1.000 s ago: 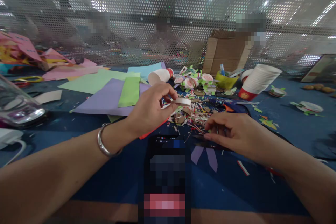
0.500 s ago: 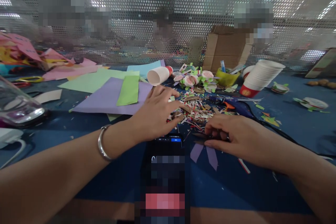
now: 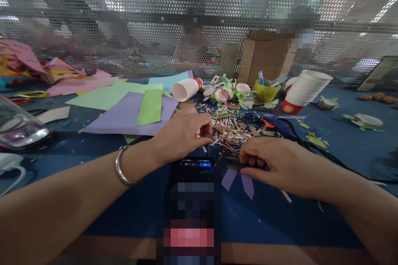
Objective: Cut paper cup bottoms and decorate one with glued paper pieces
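Observation:
My left hand (image 3: pixel 185 132), a silver bangle on its wrist, is closed over the left edge of the scrap pile (image 3: pixel 231 130). Its thumb and forefinger pinch a small brown piece (image 3: pixel 207 135), mostly hidden by the fingers. Right of the phone (image 3: pixel 194 165), my right hand (image 3: pixel 263 159) has its fingers curled around a flat, dark, pointed thing (image 3: pixel 232 160); its kind is unclear. Two purple paper strips (image 3: pixel 247 186) lie just below that thing, on the blue tabletop.
Purple paper (image 3: pixel 124 118) with a green strip (image 3: pixel 149 105) lies left. A paper cup (image 3: pixel 185 90) rests on its side behind my left hand. Paper turtles (image 3: pixel 224 93), a yellow container (image 3: pixel 266 91), stacked cups (image 3: pixel 306 91) and a blue glue gun (image 3: pixel 276 124) with its cable are beyond my right hand.
My left hand's fingers, spread over the scraps before, have come together on the small brown piece. My right hand keeps its grip in nearly the same place. The view has shifted slightly.

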`<state>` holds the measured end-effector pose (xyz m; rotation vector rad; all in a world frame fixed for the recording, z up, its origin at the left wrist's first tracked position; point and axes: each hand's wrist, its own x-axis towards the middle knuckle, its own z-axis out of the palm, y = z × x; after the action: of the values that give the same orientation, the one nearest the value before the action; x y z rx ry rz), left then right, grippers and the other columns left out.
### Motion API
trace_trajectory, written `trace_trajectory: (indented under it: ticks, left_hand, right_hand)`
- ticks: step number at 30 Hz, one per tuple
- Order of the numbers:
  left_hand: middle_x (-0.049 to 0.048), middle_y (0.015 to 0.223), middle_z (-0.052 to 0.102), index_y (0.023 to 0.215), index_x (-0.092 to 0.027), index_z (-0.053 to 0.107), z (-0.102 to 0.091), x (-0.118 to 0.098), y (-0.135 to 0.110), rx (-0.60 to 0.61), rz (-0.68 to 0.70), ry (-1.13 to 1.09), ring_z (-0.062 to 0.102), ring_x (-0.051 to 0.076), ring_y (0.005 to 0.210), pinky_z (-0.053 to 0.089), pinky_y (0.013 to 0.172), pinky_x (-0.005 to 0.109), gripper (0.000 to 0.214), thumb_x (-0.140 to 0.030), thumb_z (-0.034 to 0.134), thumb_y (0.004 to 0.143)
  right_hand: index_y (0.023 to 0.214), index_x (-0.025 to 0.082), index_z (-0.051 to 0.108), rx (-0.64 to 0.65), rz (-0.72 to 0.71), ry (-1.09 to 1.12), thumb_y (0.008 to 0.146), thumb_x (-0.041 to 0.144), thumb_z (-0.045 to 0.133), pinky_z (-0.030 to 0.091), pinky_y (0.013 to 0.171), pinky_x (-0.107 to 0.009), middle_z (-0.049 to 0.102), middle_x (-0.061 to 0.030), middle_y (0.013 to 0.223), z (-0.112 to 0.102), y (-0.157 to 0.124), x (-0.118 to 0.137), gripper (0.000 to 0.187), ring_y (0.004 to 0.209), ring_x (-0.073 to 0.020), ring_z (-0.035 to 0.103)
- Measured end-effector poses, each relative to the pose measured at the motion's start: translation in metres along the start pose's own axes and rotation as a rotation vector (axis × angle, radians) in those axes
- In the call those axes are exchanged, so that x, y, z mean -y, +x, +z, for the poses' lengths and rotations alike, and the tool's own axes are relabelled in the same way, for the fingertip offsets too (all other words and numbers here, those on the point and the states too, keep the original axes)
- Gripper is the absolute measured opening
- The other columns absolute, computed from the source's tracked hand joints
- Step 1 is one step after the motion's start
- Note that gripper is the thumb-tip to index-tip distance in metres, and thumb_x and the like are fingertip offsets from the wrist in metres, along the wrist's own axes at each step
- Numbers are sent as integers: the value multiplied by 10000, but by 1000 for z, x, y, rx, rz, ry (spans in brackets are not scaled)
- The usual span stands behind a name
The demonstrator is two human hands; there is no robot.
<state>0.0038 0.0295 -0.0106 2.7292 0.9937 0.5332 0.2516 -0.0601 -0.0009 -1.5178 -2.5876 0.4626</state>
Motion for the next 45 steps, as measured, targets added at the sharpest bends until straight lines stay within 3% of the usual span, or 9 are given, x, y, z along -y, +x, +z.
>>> trace_trajectory:
  ticks: [5,12,16,22,30,35,37,40,45]
  left_hand:
    - [-7,811,672,921,-193,695,-1,0,-1,-73,0,-99,591,160,743,390,684,289,241,-434,706,929]
    - [27,882,684,963,-182,750,-3,1,-2,-303,-100,-203,615,150,771,459,687,284,175,-340,680,937]
    - [22,871,713,974,-170,709,-1,-2,-3,-209,-176,-473,664,143,741,533,679,277,172,-331,661,934]
    - [-19,764,683,957,-153,626,-2,-15,-3,-76,-328,-861,703,113,661,585,622,231,119,-244,689,912]
    - [-17,779,687,946,-139,622,-4,-19,-6,-116,-391,-938,697,98,672,555,620,218,131,-245,697,925]
    - [1,893,708,983,-134,677,0,-14,-9,-120,-317,-1017,625,72,763,511,706,213,160,-198,762,865]
    - [-4,874,702,997,-140,682,0,-14,-10,-123,-338,-1017,605,72,748,493,689,217,176,-214,768,863]
    - [6,887,704,978,-141,691,-1,-15,-13,-137,-344,-987,603,77,744,485,670,224,156,-242,753,877]
    - [0,860,686,970,-139,655,-4,-15,-14,-178,-355,-1005,646,89,734,516,668,234,167,-248,743,880]
  right_hand:
    - [823,215,647,-4,23,-77,920,256,593,398,669,-306,690,-19,799,-1,-1,-2,118,736,-188,597]
    - [856,213,672,-70,69,-91,908,204,543,411,662,-309,690,-30,840,-3,-2,-7,139,718,-180,596]
    - [861,209,674,-86,-9,-50,953,274,564,434,694,-317,694,-36,853,-4,-1,-1,157,782,-199,616]
    - [976,186,705,-159,-161,-25,994,179,499,476,757,-324,731,-46,913,4,-2,6,206,840,-202,661]
    - [1000,180,715,-200,-235,8,1021,207,487,497,759,-315,738,-44,913,9,-2,9,230,836,-191,669]
    - [1009,208,717,-305,-98,26,1013,260,515,490,737,-288,756,-28,941,-5,0,-8,209,813,-164,684]
    - [991,217,717,-358,66,16,989,332,555,470,664,-290,755,-25,889,-13,-1,-23,198,725,-162,664]
    - [991,214,720,-316,389,-54,945,417,596,446,644,-324,744,-43,821,-24,-3,-50,242,658,-177,622]
    - [922,174,693,-314,550,-60,850,415,666,457,723,-402,762,-123,909,-30,-1,-87,254,758,-260,656]
